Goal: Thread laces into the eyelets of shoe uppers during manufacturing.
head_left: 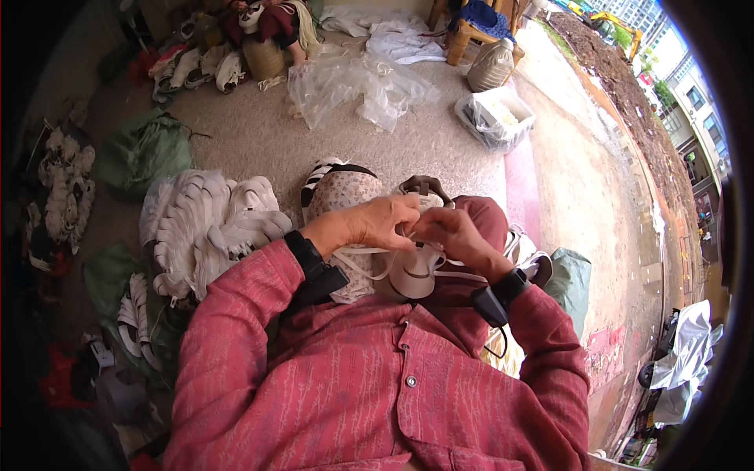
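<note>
A whitish shoe (411, 276) rests on my lap, its rounded end toward my body. Over its lacing area my left hand (375, 222) comes in from the left, thumb and fingers closed together. My right hand (462, 237) meets it from the right with its fingers pinched. A flat white shoelace (363, 253) loops out below my left hand across the floral cloth (344, 195) on my leg. Another strand of lace trails to the right under my right wrist. The fingertips overlap, so the exact bit of lace between them is hidden.
Stacked white shoes (200, 228) lie at my left, near a green sack (149, 153). More shoes (518, 247) sit by my right leg. Ahead are clear plastic sheeting (361, 86), a plastic-lined white box (499, 118), a jug (491, 67) and another seated person (271, 23).
</note>
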`<state>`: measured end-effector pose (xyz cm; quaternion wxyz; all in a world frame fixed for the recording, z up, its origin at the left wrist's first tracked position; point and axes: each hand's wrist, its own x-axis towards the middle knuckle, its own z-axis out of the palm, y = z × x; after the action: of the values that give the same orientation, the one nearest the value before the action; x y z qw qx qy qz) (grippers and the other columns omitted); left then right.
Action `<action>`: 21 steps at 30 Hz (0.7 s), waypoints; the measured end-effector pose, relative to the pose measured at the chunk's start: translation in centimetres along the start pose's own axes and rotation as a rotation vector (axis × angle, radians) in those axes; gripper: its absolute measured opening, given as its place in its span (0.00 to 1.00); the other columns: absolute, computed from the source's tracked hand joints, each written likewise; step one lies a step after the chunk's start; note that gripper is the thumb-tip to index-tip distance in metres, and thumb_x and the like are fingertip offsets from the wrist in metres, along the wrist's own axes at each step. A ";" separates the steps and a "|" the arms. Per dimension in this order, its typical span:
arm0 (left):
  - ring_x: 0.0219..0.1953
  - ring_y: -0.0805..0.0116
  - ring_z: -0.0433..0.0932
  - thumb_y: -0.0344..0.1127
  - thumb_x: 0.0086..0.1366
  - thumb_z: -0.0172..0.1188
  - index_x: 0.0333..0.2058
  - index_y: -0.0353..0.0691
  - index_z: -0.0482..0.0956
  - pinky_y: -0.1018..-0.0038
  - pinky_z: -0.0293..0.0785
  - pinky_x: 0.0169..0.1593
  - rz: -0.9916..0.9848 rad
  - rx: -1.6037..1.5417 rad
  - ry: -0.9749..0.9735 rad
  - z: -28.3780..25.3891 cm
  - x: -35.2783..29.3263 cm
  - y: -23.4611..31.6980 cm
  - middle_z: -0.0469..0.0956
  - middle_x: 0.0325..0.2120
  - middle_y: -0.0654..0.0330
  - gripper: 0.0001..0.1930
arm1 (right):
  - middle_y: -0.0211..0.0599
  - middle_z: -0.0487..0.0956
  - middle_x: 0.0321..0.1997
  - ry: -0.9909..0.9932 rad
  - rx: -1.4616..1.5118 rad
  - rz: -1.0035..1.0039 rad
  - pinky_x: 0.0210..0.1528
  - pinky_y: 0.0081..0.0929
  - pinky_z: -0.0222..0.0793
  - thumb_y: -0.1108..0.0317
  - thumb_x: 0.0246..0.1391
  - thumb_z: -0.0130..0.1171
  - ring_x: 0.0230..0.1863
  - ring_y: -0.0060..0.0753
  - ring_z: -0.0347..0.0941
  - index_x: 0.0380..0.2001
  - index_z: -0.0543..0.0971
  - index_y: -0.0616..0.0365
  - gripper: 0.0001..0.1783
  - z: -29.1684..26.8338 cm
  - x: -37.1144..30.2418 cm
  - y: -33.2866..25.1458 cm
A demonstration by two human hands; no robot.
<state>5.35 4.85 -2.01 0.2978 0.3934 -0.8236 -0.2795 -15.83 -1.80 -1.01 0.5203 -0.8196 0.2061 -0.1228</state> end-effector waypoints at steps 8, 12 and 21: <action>0.34 0.68 0.73 0.40 0.54 0.69 0.33 0.38 0.77 0.73 0.70 0.39 -0.165 -0.193 0.050 0.5 0.2 0.7 0.72 0.32 0.62 0.14 | 0.21 0.74 0.26 0.466 0.702 0.097 0.27 0.13 0.58 0.66 0.62 0.58 0.25 0.10 0.64 0.34 0.78 0.58 0.07 -2.0 -0.7 -2.9; 0.35 0.80 0.72 0.39 0.64 0.63 0.39 0.37 0.80 0.80 0.69 0.40 -0.340 -0.597 0.185 1.0 0.5 1.1 0.78 0.34 0.68 0.11 | 0.23 0.76 0.30 0.452 0.263 -0.016 0.34 0.13 0.62 0.64 0.62 0.59 0.31 0.12 0.67 0.37 0.77 0.59 0.09 -1.1 0.1 -2.7; 0.24 0.85 0.69 0.40 0.75 0.46 0.46 0.35 0.78 0.86 0.67 0.29 -0.311 -0.729 0.342 -1.7 0.3 3.2 0.76 0.25 0.69 0.16 | 0.28 0.79 0.35 0.408 0.077 -0.024 0.34 0.15 0.67 0.74 0.64 0.49 0.31 0.16 0.70 0.57 0.71 0.57 0.18 -1.6 0.8 -3.9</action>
<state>4.85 5.93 1.43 0.5040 0.4227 -0.5407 -0.5245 -14.98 -1.98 3.24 0.4970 -0.7597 0.2925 -0.3003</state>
